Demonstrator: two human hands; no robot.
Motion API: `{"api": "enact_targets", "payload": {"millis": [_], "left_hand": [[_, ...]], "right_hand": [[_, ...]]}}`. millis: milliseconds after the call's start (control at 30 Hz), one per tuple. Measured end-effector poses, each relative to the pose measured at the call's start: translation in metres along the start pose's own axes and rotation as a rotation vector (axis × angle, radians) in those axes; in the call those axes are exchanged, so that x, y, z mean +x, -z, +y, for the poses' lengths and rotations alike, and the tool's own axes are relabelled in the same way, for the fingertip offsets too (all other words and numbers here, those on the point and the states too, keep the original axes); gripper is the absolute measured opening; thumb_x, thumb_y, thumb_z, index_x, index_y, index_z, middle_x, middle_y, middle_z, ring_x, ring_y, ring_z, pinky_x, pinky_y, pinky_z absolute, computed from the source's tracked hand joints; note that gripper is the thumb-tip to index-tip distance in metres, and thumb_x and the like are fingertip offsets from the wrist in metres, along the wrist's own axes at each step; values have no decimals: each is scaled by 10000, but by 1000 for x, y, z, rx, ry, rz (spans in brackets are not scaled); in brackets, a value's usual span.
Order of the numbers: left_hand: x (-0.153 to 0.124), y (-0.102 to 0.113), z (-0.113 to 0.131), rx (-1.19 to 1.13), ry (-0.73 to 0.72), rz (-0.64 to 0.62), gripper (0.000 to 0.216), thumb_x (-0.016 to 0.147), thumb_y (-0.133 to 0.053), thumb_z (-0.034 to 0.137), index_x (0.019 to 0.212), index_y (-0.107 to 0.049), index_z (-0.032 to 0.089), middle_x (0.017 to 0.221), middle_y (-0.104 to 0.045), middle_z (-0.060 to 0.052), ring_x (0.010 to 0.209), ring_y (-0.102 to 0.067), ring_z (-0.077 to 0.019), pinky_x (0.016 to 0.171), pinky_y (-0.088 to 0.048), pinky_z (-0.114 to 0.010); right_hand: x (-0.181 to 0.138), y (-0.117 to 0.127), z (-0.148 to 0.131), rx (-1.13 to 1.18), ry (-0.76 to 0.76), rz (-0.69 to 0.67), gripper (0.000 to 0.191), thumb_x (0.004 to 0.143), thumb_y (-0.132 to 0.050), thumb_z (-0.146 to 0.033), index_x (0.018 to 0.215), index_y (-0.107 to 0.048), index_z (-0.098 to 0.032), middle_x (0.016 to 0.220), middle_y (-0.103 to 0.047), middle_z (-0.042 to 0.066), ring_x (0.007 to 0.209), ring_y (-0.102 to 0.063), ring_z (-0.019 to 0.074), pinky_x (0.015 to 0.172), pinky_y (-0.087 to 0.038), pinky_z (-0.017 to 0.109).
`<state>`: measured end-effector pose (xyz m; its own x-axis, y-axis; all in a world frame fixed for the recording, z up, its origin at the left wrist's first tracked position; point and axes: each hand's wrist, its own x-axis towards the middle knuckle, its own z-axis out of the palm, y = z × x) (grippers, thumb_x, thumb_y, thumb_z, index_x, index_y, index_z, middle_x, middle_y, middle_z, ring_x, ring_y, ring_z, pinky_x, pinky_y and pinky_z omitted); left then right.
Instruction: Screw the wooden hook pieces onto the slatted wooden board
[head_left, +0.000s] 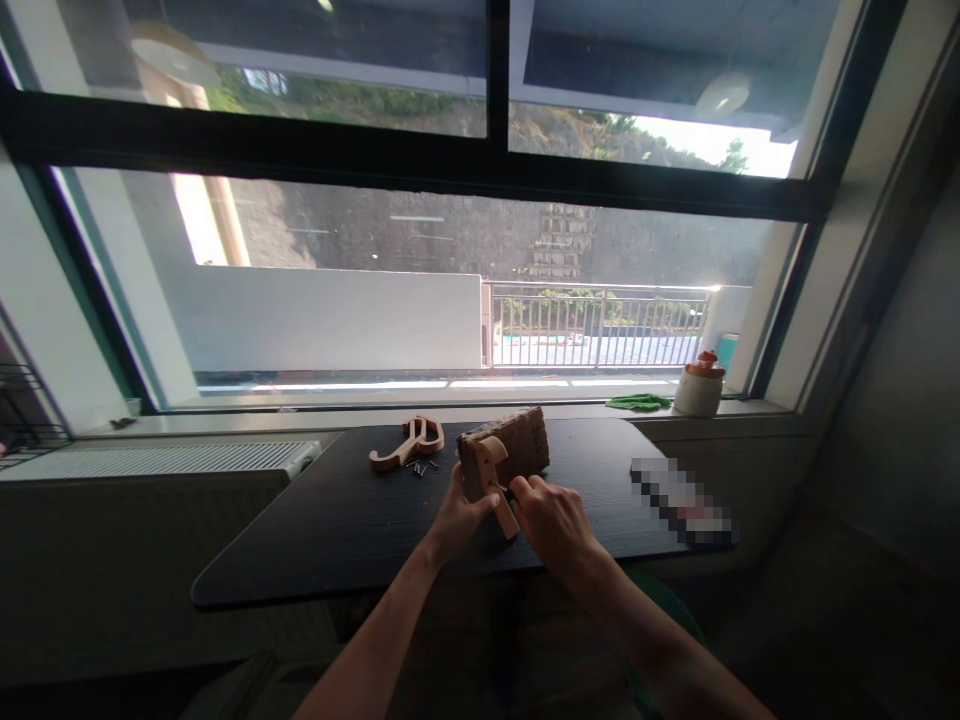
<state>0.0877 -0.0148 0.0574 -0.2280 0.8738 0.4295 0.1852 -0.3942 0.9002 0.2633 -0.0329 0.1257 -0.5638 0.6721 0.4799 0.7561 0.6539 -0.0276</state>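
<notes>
Near the table's front edge, my left hand (pixel 459 515) is wrapped round a light wooden hook-shaped piece (pixel 491 462), its thumb across the front. It keeps the piece against the end of a rough brown wooden block (pixel 526 440), which is tilted. Closed in a pinch, my right hand (pixel 553 512) is just right of the wooden piece. A small thin thing, which looks like a screw (pixel 501 488), runs from its fingertips to the piece. Farther left on the table lie more curved wooden pieces (pixel 412 440), with several loose screws (pixel 421 467) beside them.
The dark table (pixel 322 540) stands against the window sill. A blurred-out flat object (pixel 682 502) lies at its right. On the sill are a white jar with an orange top (pixel 700 388) and a green cloth (pixel 639 402). A radiator (pixel 172 460) is at the left.
</notes>
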Motion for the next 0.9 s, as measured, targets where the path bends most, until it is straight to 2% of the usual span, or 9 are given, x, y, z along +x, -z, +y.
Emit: {"api": "enact_targets", "payload": {"millis": [467,600,700,900], "left_hand": [[-1,0,4,54,-8,15,552,663,-631,247,1163,-400,214,996,-560,-32,886,-549,-164,792,-448,-309],[0,0,1,30,-8,5,535,669,-627,245,1154,-402,212,1000,-566,-35,897,-549,-164,792,-451,-308],[0,0,2,12,4,-4,547,663,-634,244,1155,-396,213,1005,-570,-35,908,-552,-167,797,-452,-309],[-2,-1,5,19,5,12,539,655,-638,256,1143,-414,214,998,-575,-32,943,-551,-183,811,-450,-316]], "right_hand": [[-3,-6,-5,55,-108,-67,337,924,-251,-383,842,-505,-176,708,-669,74,701,-645,201,571,-332,264],[-4,-9,-2,57,-102,-43,278,899,-312,-418,898,-475,-193,694,-669,43,677,-642,196,544,-297,256],[-5,-8,-2,84,-95,-47,185,878,-391,-349,972,-432,-195,702,-666,19,674,-639,177,531,-275,246],[-2,-3,-1,82,-66,-57,103,876,-408,-285,922,-431,-196,791,-648,19,732,-629,161,545,-286,245]]}}
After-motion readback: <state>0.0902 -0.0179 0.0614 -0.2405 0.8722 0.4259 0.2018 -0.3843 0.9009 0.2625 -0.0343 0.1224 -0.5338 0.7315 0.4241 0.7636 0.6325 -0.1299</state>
